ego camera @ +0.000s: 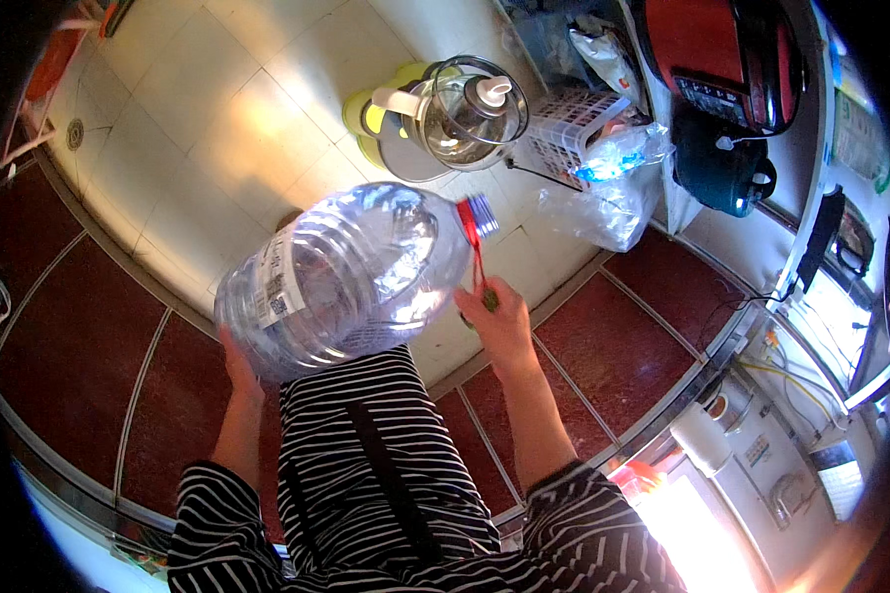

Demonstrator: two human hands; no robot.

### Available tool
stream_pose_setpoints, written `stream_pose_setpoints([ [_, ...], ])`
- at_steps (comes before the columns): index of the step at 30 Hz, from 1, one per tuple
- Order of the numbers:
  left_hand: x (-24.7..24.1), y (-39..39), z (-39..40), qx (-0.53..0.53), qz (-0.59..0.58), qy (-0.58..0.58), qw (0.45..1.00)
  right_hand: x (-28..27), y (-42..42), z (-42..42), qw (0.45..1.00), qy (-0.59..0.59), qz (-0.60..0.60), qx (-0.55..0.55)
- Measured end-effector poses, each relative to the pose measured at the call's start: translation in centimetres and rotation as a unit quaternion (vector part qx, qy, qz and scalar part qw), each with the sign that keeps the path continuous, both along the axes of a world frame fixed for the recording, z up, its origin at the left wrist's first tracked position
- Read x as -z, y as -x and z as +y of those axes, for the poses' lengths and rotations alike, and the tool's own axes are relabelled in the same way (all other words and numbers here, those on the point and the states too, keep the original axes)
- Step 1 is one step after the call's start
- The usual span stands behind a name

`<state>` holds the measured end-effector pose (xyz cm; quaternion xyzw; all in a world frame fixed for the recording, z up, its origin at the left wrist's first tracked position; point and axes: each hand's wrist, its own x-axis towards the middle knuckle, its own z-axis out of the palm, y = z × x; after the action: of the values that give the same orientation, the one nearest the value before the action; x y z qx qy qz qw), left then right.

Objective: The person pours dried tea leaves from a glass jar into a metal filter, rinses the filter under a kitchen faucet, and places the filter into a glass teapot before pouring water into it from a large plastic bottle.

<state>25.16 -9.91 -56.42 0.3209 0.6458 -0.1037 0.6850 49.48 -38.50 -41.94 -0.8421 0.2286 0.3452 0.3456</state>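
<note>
A large clear plastic water bottle (356, 259) lies tilted on its side in front of me, its neck towards the right. A label with writing and a printed code is stuck on its side. My left hand (242, 367) holds the bottle at its base, with most of the fingers hidden behind it. Around the neck runs a red cord (478, 256), which hangs down to my right hand (500, 319). Thumb and fingers of that hand pinch the cord, together with a small dark green object (490, 300) that I cannot make out.
Beyond the bottle, a glass pot (460, 137) with a light handle stands on a yellow-and-grey stool or stand (363, 126). Further right are a white plastic basket (564, 137), clear plastic bags (615, 211) and a shelf with a red appliance (712, 52). Dark red tiles (104, 326) border the pale floor.
</note>
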Motion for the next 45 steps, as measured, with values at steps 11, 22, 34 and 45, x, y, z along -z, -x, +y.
stream_pose_setpoints([
  [11,9.6,-5.3,0.9,0.204,-0.02,0.103,0.973,-19.2,6.3,-6.7,0.949,-0.051,0.305,0.052],
  [22,8.7,-2.0,0.0,0.542,-0.094,-0.16,0.819,-15.6,10.8,-9.6,0.981,0.019,0.191,-0.013],
  [34,-0.8,15.1,7.2,0.492,0.149,-0.055,0.856,2.5,7.7,-22.3,0.957,0.198,0.092,-0.192],
  [45,-3.6,12.5,4.8,0.578,0.166,-0.034,0.798,5.0,7.2,-26.1,0.965,0.18,0.122,-0.148],
])
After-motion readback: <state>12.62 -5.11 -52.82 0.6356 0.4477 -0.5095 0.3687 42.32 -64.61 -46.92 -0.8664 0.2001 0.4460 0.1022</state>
